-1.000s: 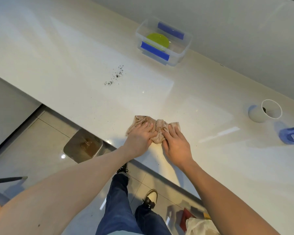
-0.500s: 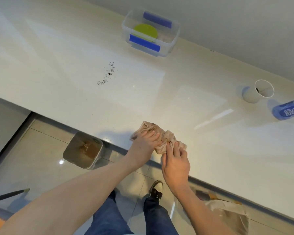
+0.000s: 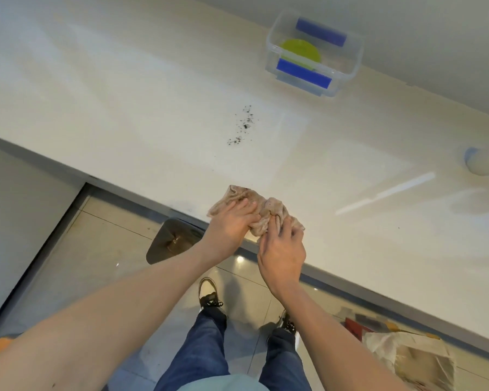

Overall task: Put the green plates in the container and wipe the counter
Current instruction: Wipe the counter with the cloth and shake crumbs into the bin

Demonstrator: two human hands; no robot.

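Note:
A crumpled beige cloth (image 3: 268, 210) lies at the front edge of the pale counter (image 3: 124, 103), partly over the edge. My left hand (image 3: 232, 224) presses on its left part and my right hand (image 3: 283, 249) grips its right part. A green plate (image 3: 299, 52) sits inside a clear container (image 3: 347, 71) with blue clips at the back of the counter by the wall. A patch of dark crumbs (image 3: 243, 125) is scattered on the counter between the cloth and the container.
A white cup (image 3: 483, 162) lies on its side at the right edge of the view. Below the counter edge stands a metal bin (image 3: 172, 241) on the tiled floor. A plastic bag (image 3: 407, 356) lies on the floor at the right.
Both hands have dragged the cloth back to the counter's front edge, so that it now hangs partly over it. The view has shifted left, moving the container and the cup rightward in frame.

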